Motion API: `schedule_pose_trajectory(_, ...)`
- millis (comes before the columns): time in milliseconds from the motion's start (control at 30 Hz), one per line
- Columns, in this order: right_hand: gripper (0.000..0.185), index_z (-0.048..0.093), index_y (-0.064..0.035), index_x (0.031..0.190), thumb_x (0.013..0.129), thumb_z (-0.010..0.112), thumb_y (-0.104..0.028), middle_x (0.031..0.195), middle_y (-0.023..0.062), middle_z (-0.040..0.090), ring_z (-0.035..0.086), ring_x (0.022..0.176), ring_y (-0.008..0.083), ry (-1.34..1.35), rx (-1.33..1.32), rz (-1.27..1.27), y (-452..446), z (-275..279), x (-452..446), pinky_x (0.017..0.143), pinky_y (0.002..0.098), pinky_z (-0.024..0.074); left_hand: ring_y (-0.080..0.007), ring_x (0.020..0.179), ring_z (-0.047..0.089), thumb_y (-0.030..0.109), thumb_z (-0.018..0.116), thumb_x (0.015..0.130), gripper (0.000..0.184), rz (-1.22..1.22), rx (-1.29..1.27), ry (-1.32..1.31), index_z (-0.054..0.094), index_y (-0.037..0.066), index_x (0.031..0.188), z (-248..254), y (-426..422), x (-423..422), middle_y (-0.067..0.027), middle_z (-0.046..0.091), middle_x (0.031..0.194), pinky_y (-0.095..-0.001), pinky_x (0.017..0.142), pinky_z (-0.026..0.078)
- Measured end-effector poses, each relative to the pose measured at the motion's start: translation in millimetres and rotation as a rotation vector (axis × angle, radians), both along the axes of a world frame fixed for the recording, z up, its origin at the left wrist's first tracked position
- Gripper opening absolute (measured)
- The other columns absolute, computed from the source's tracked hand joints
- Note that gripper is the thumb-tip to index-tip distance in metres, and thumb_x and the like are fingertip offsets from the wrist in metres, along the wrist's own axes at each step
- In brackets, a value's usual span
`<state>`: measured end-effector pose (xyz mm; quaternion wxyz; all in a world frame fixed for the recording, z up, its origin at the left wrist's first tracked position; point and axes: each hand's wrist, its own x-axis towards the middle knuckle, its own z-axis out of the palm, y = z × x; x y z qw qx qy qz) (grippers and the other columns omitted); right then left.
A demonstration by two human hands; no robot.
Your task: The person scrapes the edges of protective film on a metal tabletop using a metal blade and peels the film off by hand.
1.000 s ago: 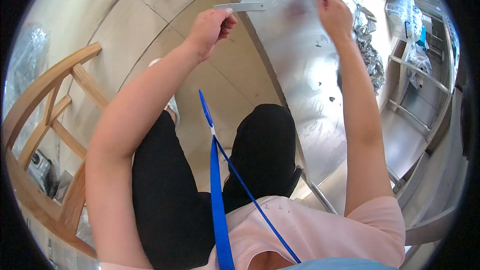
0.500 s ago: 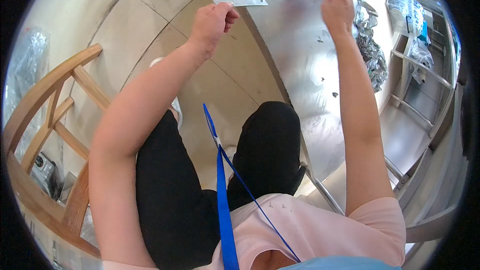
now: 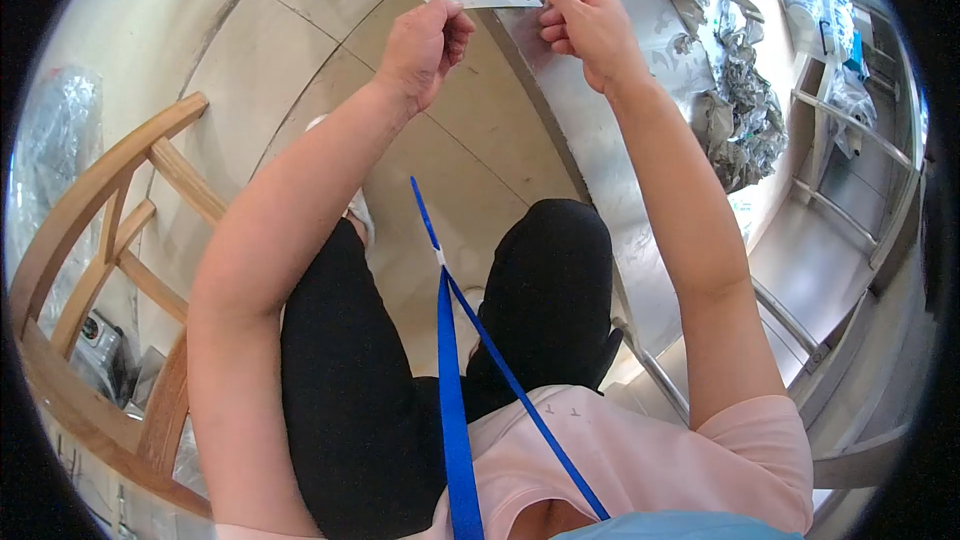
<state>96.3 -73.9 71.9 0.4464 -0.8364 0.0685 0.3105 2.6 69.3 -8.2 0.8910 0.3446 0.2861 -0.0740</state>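
Note:
A thin, flat metallic strip (image 3: pixel 490 0) with a small hole near its right end spans the gap between my hands, over the left edge of the metal-topped table (image 3: pixel 640 210). My left hand (image 3: pixel 425 48) pinches the strip's left end, its other fingers curled. At the holed end, my right hand (image 3: pixel 590 35) has thumb and fingertips closed on the strip, above the table's shiny surface. Crumpled grey-brown scraps (image 3: pixel 742 120) lie along the table's right side, beyond my right forearm.
A wooden chair (image 3: pixel 95 290) stands at the left, near clear plastic wrapping (image 3: pixel 60 150). A blue strap (image 3: pixel 455 390) hangs in front of my body. Metal shelving (image 3: pixel 850 130) with plastic bags stands at the right. Tiled floor (image 3: pixel 440 170) shows between table and chair.
My right hand has moved left from the scraps to the strip's holed end and closed on it. My left hand still holds the other end.

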Motion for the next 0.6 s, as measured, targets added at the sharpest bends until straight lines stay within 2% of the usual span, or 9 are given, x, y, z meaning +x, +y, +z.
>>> schedule_pose_trajectory(33,0.027,0.059,0.0016,0.088,0.082,0.064,-0.024,0.075,0.0055,0.059,0.054,0.062,0.0100,0.116,0.093,-0.061,3,2,-1,0.056,0.0215,0.0454,-0.0114,0.056,0.043,0.020,0.048,0.085,0.021,0.000,-0.006,-0.013,0.053,0.005,0.071,-2,0,0,-0.0012,0.049,0.063,-0.0239,0.051,0.035)
schedule_pose_trajectory(133,0.019,0.058,0.0053,0.079,0.082,0.062,-0.013,0.070,0.0094,0.060,0.057,0.058,0.0146,0.161,0.191,-0.102,6,-7,2,0.050,0.0234,0.0452,-0.0109,0.056,0.043,0.020,0.049,0.086,0.021,-0.001,0.021,-0.005,0.053,0.005,0.072,-1,2,-1,-0.0009,0.050,0.065,-0.0236,0.053,0.036)
schedule_pose_trajectory(233,0.015,0.058,0.0063,0.079,0.082,0.060,-0.008,0.070,0.0105,0.060,0.056,0.056,0.0149,0.188,0.155,-0.210,17,-5,4,0.046,0.0253,0.0445,-0.0091,0.057,0.043,0.021,0.050,0.087,0.021,0.040,0.065,0.018,0.054,0.005,0.074,7,0,1,-0.0007,0.052,0.068,-0.0220,0.054,0.037)
schedule_pose_trajectory(333,0.013,0.057,0.0063,0.076,0.081,0.059,-0.005,0.069,0.0121,0.059,0.057,0.055,0.0161,0.184,0.139,-0.239,21,-6,5,0.045,0.0260,0.0459,-0.0070,0.058,0.043,0.022,0.052,0.088,0.021,0.056,0.143,-0.019,0.055,0.004,0.077,6,-2,2,-0.0006,0.053,0.070,-0.0200,0.055,0.037)
schedule_pose_trajectory(433,0.012,0.058,0.0086,0.081,0.081,0.060,-0.004,0.073,0.0102,0.058,0.057,0.061,0.0137,0.207,0.125,-0.234,26,0,5,0.050,0.0202,0.0512,-0.0070,0.058,0.045,0.020,0.053,0.087,0.021,0.119,0.214,-0.026,0.057,0.001,0.078,7,-7,4,-0.0016,0.054,0.068,-0.0204,0.053,0.038)
schedule_pose_trajectory(600,0.009,0.058,0.0090,0.080,0.081,0.058,0.000,0.073,0.0110,0.057,0.058,0.059,0.0152,0.153,0.060,-0.349,30,-20,8,0.049,0.0215,0.0518,-0.0074,0.058,0.046,0.020,0.054,0.087,0.021,0.190,0.288,0.074,0.057,0.000,0.080,13,-12,11,-0.0032,0.055,0.069,-0.0205,0.053,0.038)
